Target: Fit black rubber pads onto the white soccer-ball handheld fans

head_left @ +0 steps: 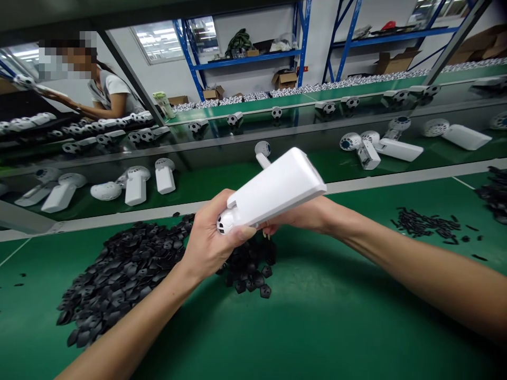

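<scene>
In the middle of the head view is a white plastic housing (277, 184), long and boxy, with a rounded, slotted end. My left hand (208, 240) is closed around that rounded end, thumb along the near side. My right hand (303, 214) is bent in behind and under the housing. Its fingertips show pressed together below the lower edge; whatever they grip is hidden. Beneath both hands lies a large heap of black five-sided plastic pieces (130, 269), with a smaller cluster of the same pieces (249, 269) to its right.
Beyond the green tabletop (317, 316), a lower belt (206, 182) carries several similar white housings (135, 187). Football-patterned parts (276, 112) sit on a raised belt behind. Small black strips (428, 224) are piled at right. A co-worker (111, 92) stands at far left.
</scene>
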### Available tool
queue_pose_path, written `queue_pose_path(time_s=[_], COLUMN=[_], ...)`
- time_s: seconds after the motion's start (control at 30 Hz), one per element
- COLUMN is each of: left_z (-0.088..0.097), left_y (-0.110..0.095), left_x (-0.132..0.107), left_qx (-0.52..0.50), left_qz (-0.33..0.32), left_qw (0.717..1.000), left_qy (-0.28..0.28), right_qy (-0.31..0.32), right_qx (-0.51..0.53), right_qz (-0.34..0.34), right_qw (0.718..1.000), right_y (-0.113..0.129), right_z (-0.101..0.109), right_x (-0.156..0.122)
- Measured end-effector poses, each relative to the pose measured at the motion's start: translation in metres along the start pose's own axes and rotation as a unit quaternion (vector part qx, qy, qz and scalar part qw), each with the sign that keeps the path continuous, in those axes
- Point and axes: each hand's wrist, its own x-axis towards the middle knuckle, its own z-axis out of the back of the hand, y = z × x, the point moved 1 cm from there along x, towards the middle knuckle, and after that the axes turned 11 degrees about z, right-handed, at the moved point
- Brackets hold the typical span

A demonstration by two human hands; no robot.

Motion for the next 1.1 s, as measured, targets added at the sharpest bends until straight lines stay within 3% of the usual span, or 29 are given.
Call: queue_pose_path(time_s=[0.2, 0.37, 0.53, 0.63, 0.73, 0.83, 1.1], left_z=[0.002, 0.008, 0.014, 0.013, 0.008, 0.004, 0.001], left_y=[0.001, 0.013, 0.023, 0.022, 0.014, 0.004, -0.006], left_x=[-0.002, -0.002, -0.004, -0.003, 0.003, 0.01, 0.012], left_qx=[0.026, 0.011, -0.03, -0.064, -0.16, -0.235, -0.267], left_qz=[-0.014, 0.009, 0.031, 0.02, 0.027, 0.042, 0.089], left_qw=[0.999, 1.0, 0.999, 0.998, 0.983, 0.965, 0.952], left_qy=[0.017, -0.015, -0.022, 0.005, 0.09, 0.11, 0.12], right_qy=[0.018, -0.016, -0.041, -0.041, -0.019, 0.003, -0.017], right_qx=[-0.03, -0.084, -0.2, -0.198, -0.094, -0.02, -0.089], right_qz=[-0.01, 0.089, 0.197, 0.227, 0.222, 0.169, 0.163], right_qw=[0.999, 0.992, 0.959, 0.953, 0.97, 0.985, 0.982], right_y=[-0.003, -0.008, -0.014, -0.01, 0.0, 0.008, 0.01], right_z=[-0.001, -0.009, -0.02, -0.025, -0.024, -0.017, 0.003], right_x=[0.0, -0.003, -0.009, -0.01, -0.008, -0.004, 0.005])
